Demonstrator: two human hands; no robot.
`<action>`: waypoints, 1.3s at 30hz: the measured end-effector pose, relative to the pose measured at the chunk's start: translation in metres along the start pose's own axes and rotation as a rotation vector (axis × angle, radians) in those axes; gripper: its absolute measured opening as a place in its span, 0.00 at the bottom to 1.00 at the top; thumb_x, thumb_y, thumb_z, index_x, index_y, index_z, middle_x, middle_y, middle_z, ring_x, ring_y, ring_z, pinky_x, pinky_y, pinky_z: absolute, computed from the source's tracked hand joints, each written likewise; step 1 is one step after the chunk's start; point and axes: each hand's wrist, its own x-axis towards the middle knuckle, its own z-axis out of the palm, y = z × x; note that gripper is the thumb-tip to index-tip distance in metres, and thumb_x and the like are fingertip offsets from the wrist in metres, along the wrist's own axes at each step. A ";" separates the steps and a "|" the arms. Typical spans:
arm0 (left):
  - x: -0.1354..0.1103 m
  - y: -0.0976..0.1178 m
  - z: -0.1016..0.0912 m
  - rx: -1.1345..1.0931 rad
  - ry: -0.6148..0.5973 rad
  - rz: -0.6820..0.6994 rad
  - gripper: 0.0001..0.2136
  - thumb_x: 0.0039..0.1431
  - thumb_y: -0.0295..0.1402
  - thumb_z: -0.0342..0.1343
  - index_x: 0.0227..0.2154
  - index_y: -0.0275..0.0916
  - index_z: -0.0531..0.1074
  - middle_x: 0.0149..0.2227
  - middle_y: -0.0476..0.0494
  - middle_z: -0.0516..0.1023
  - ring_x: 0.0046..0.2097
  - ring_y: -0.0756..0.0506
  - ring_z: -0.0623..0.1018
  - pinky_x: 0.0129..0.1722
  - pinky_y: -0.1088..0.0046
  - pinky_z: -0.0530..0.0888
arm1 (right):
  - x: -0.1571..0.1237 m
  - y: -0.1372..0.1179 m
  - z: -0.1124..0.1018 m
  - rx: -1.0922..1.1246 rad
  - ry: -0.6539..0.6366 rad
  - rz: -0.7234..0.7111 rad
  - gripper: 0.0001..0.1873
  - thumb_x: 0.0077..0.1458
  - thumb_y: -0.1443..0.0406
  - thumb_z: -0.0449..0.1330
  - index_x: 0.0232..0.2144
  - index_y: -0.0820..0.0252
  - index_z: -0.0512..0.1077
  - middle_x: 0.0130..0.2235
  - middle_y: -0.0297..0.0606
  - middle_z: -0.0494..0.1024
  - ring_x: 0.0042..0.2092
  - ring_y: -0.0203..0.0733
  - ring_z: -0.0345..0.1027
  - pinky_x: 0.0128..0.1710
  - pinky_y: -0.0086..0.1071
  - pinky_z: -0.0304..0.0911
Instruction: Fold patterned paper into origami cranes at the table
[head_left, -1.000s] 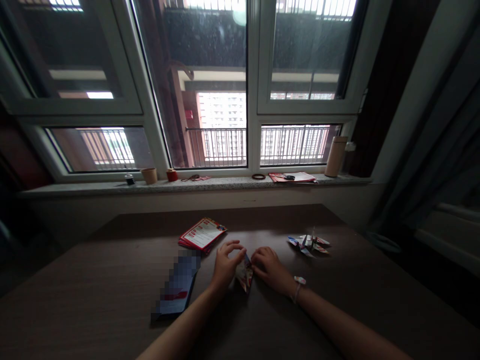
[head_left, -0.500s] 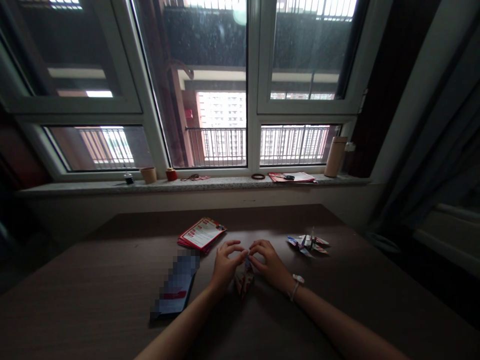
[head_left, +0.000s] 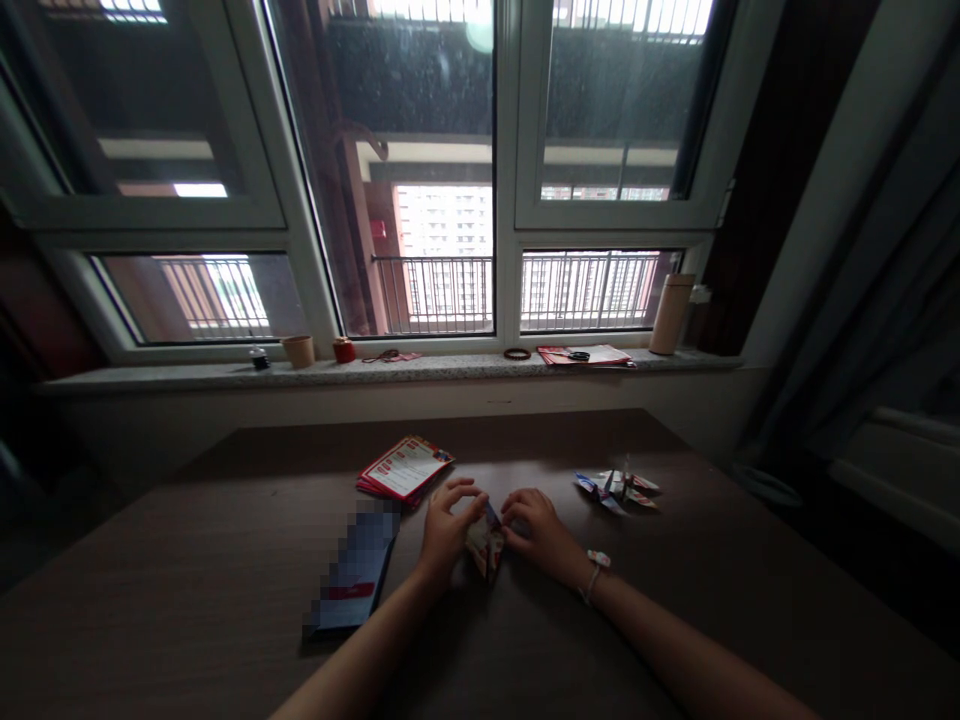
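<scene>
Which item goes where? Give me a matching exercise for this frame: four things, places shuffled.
Things:
1. folded paper piece
2. red leaflet stack
3. paper figures
4. tan cylinder

Places:
A. on the windowsill, near its right end
B. pinched between the left hand and the right hand
C. on the table, just beyond the left hand
D. on the table, out past the right hand on its right side, untouched

Pairs: 1-B, 2-C, 3-D, 4-A
</scene>
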 end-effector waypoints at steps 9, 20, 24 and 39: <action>0.002 -0.002 -0.001 0.125 -0.028 0.052 0.10 0.50 0.44 0.61 0.28 0.44 0.80 0.42 0.44 0.79 0.50 0.39 0.73 0.54 0.57 0.65 | -0.002 0.003 -0.004 -0.125 -0.033 0.011 0.04 0.57 0.69 0.58 0.34 0.56 0.71 0.42 0.37 0.73 0.49 0.44 0.63 0.56 0.44 0.53; 0.008 -0.020 -0.005 0.186 -0.137 0.055 0.09 0.51 0.38 0.59 0.34 0.46 0.80 0.42 0.45 0.81 0.50 0.40 0.75 0.55 0.59 0.66 | -0.002 0.021 -0.013 -0.249 -0.013 0.146 0.07 0.58 0.70 0.54 0.37 0.57 0.70 0.42 0.41 0.73 0.48 0.46 0.63 0.55 0.43 0.54; 0.007 -0.021 -0.003 0.215 -0.188 0.032 0.08 0.46 0.35 0.62 0.32 0.48 0.81 0.44 0.44 0.80 0.51 0.38 0.74 0.56 0.57 0.65 | -0.002 0.024 -0.011 -0.258 -0.027 0.172 0.07 0.58 0.70 0.54 0.36 0.57 0.70 0.42 0.41 0.72 0.47 0.47 0.62 0.54 0.42 0.55; 0.008 -0.027 -0.001 0.229 -0.224 0.037 0.04 0.47 0.37 0.63 0.27 0.47 0.82 0.43 0.44 0.81 0.49 0.38 0.76 0.54 0.57 0.67 | -0.003 0.021 -0.010 -0.276 -0.027 0.161 0.06 0.58 0.69 0.54 0.36 0.56 0.70 0.43 0.40 0.72 0.48 0.47 0.62 0.54 0.43 0.55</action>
